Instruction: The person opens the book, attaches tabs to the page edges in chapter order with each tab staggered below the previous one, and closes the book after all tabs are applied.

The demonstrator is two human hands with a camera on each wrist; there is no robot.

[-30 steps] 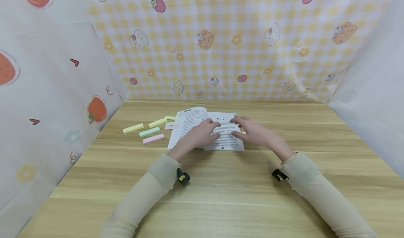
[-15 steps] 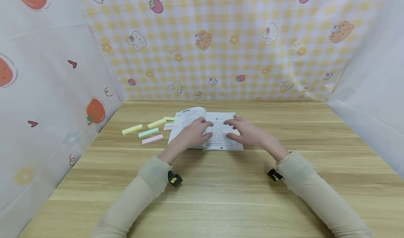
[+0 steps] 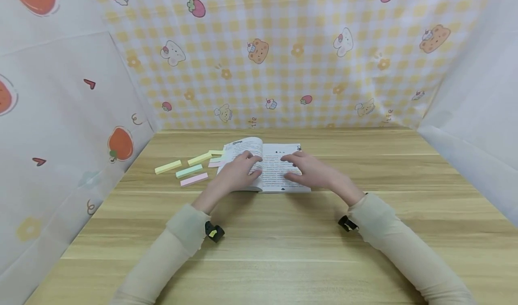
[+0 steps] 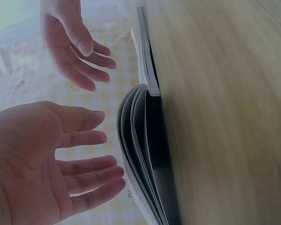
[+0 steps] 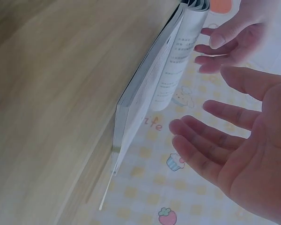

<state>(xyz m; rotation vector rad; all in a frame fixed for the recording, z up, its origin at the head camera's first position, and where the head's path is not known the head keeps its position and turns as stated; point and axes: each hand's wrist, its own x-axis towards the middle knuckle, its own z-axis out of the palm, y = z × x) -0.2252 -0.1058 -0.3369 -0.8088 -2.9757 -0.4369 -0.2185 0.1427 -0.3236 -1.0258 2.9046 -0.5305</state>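
Note:
An open book (image 3: 279, 174) with printed pages lies on the table. Its left pages arch up from the spine, and their stacked edges (image 4: 136, 136) show in the left wrist view. My left hand (image 3: 238, 172) is over the left page, fingers spread and relaxed, fingertips close to the arched pages. Over the right page is my right hand (image 3: 313, 170), its fingers loosely bent and thumb apart, holding nothing. The right wrist view shows this hand (image 5: 243, 145) palm inward beside the book, with a thin pale strip (image 5: 107, 192) sticking out from the book's edge.
Left of the book lie two yellow strips, one the farther left (image 3: 168, 167), plus a green strip (image 3: 189, 171) and a pink strip (image 3: 194, 179). Small coloured tabs (image 3: 216, 159) show at the book's left edge. Behind the wooden table (image 3: 279, 251) hangs a checked curtain (image 3: 283, 80).
My left hand has moved left, from near the spine to over the left page. The right hand has also shifted a little left over the right page. The head view has turned slightly.

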